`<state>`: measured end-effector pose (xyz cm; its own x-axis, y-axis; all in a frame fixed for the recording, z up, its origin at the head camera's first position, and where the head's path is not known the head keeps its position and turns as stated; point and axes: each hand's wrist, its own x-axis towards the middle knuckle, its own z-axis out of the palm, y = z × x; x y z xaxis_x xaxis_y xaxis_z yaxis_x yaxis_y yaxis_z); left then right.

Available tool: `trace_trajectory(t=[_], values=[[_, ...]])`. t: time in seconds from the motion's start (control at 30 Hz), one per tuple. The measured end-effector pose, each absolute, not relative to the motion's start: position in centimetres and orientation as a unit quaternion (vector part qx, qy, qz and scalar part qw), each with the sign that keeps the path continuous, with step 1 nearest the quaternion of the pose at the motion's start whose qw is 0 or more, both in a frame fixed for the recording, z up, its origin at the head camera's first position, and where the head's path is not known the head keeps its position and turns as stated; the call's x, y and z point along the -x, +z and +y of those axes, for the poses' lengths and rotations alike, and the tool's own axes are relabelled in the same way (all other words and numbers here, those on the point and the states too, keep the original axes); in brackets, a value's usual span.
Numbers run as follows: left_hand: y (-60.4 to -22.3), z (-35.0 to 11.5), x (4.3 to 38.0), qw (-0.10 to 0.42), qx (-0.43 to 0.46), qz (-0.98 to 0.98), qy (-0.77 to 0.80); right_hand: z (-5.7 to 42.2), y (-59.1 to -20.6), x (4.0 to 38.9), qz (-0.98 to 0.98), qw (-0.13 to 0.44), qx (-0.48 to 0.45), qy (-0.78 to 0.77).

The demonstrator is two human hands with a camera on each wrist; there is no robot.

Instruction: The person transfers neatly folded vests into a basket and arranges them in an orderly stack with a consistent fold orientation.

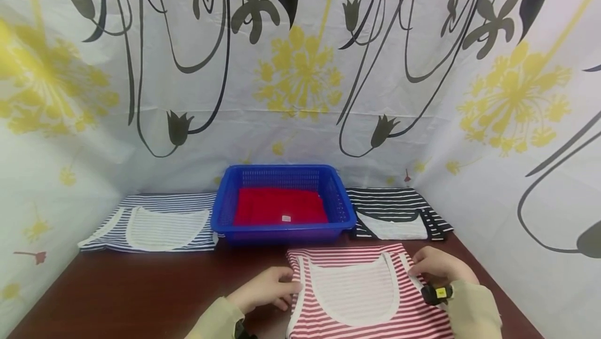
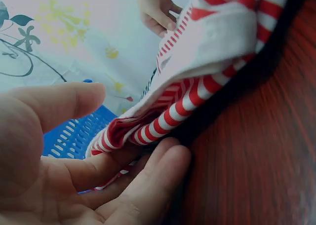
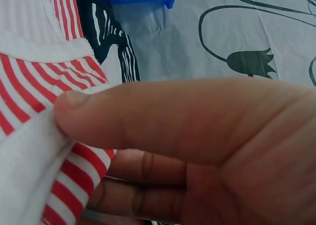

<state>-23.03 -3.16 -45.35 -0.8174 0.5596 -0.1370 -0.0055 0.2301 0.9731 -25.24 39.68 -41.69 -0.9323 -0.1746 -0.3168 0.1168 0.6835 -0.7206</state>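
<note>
A red-and-white striped tank top (image 1: 347, 292) with white trim lies spread at the front of the table. My left hand (image 1: 268, 289) is at its left edge; in the left wrist view the fingers (image 2: 165, 168) are under the folded edge and the thumb stands apart from the cloth. At the opposite side, my right hand (image 1: 443, 265) pinches the white-trimmed edge. The right wrist view shows that thumb (image 3: 98, 114) on top of the cloth, with the other fingers beneath it.
Behind the tank top stands a blue basket (image 1: 284, 228) holding folded red cloth (image 1: 280, 204). A blue-and-white striped top (image 1: 164, 227) lies left of it, a black-and-white striped top (image 1: 392, 206) right. Patterned white sheeting (image 1: 300, 141) encloses the dark wooden table (image 1: 117, 287).
</note>
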Motion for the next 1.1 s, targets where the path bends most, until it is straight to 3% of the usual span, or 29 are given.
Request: trace_trajectory(t=[0.57,0.83,1.1], values=[[-45.9,-3.5,23.6,0.274,-0.145,0.656,0.688,39.1,-41.1,25.1,0.894,0.196,-0.043,-0.4],[-46.2,-3.3,23.5,0.28,-0.095,0.622,0.726,39.0,-40.9,24.9,0.889,0.204,-0.039,-0.408],[-46.6,-3.1,23.4,0.29,-0.099,0.628,0.715,39.2,-41.2,25.1,0.86,0.232,-0.041,-0.452]])
